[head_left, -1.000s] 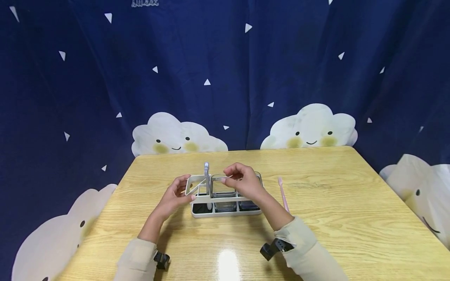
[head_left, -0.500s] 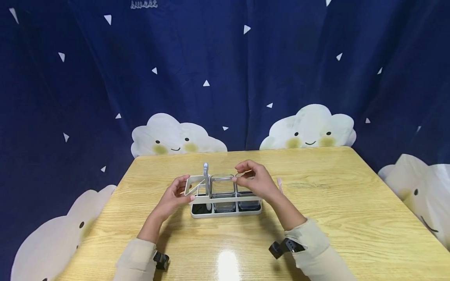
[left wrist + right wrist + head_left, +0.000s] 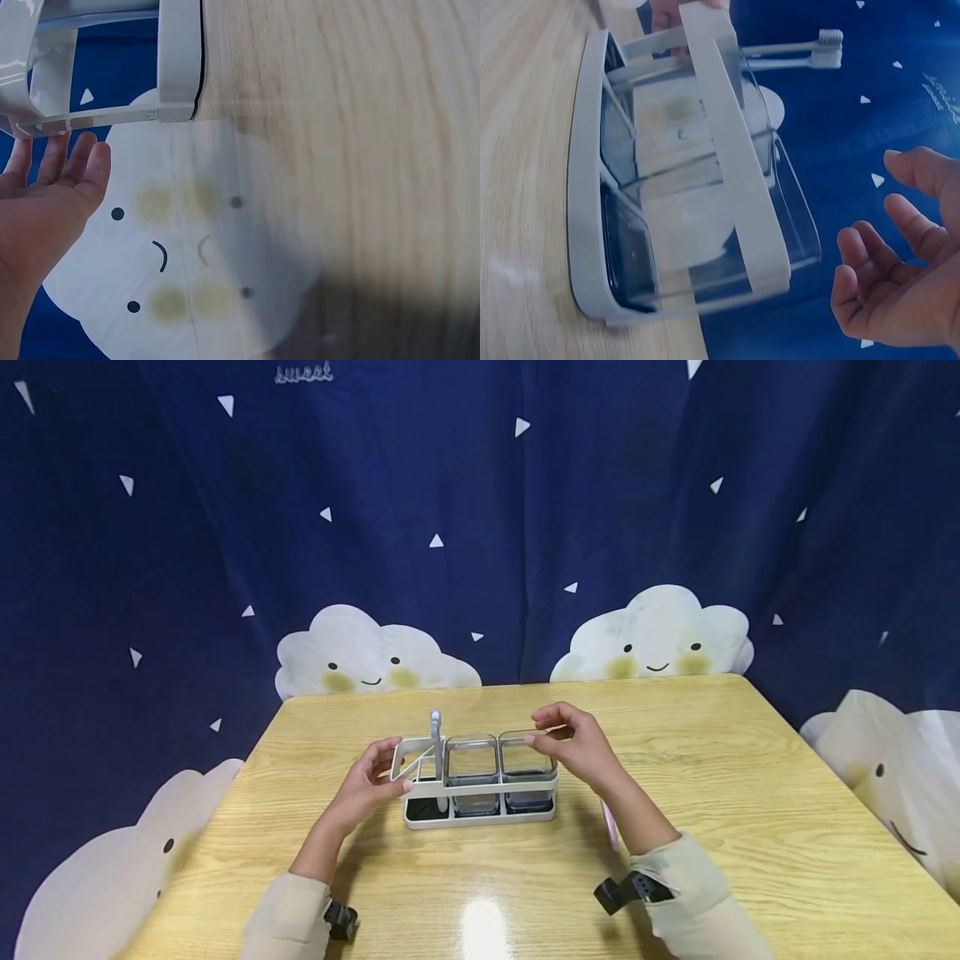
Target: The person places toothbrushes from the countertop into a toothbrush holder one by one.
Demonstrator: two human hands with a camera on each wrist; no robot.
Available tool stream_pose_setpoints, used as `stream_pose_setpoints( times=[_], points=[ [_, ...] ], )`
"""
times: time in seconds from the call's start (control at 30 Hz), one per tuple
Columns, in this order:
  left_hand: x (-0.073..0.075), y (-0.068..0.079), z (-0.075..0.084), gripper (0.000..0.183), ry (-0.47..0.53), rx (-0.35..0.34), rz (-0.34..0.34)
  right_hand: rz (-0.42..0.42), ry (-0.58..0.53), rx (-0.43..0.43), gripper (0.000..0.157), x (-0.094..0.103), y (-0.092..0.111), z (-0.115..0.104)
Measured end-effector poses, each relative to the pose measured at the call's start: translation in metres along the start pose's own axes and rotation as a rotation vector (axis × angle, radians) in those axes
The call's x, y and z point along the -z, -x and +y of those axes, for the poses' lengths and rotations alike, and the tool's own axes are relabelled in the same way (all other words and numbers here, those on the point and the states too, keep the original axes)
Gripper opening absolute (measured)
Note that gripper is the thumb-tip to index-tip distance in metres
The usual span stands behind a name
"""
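A white toothbrush holder (image 3: 480,825) stands on the wooden table with two clear square cups side by side, the middle cup (image 3: 474,770) and the right cup (image 3: 528,768). My left hand (image 3: 367,782) grips the holder's left end, thumb in front and fingers behind; the left wrist view shows its fingertips at the frame. Heads of upright toothbrushes (image 3: 829,49) rise from the divided left section. Beside the right cup's rim, my right hand (image 3: 577,745) is loosely bent; in the right wrist view its fingers are apart from the cup with nothing between them.
A pink toothbrush (image 3: 609,825) lies on the table (image 3: 712,777) to the right, partly hidden under the right forearm. Behind the table hangs a dark blue curtain (image 3: 420,468) with white triangles and cloud faces.
My right hand has moved right, from the middle cup's rim to beside the right cup's rim. My left hand keeps its grip on the holder, which stays in place.
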State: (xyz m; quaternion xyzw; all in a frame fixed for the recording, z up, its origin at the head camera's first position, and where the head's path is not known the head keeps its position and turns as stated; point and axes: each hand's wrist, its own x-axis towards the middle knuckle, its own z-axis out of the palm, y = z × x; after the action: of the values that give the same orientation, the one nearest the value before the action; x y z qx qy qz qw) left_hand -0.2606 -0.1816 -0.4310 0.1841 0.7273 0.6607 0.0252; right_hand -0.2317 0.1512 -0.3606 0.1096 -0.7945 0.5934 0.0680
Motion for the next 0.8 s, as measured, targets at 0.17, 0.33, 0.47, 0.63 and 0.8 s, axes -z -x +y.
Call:
stream_pose_setpoints(
  times=[0.17,0.33,0.47,0.63,0.8],
  points=[
    [0.001,0.000,0.002,0.068,-0.030,0.004,-0.001,0.021,0.012,-0.018,0.030,0.010,0.002,0.006],
    [0.001,0.001,0.002,0.068,-0.036,0.021,0.008,0.027,0.035,-0.021,0.031,0.015,0.003,0.013],
    [-0.001,0.001,0.003,0.067,-0.026,0.025,0.003,0.034,0.050,-0.026,0.031,0.019,0.004,0.019],
    [-0.002,0.000,0.003,0.067,-0.002,0.023,-0.011,0.048,0.063,-0.044,0.031,0.026,0.006,0.025],
    [0.000,0.002,0.002,0.068,0.004,0.029,-0.010,0.058,0.069,-0.061,0.032,0.031,0.006,0.031]
  ],
)
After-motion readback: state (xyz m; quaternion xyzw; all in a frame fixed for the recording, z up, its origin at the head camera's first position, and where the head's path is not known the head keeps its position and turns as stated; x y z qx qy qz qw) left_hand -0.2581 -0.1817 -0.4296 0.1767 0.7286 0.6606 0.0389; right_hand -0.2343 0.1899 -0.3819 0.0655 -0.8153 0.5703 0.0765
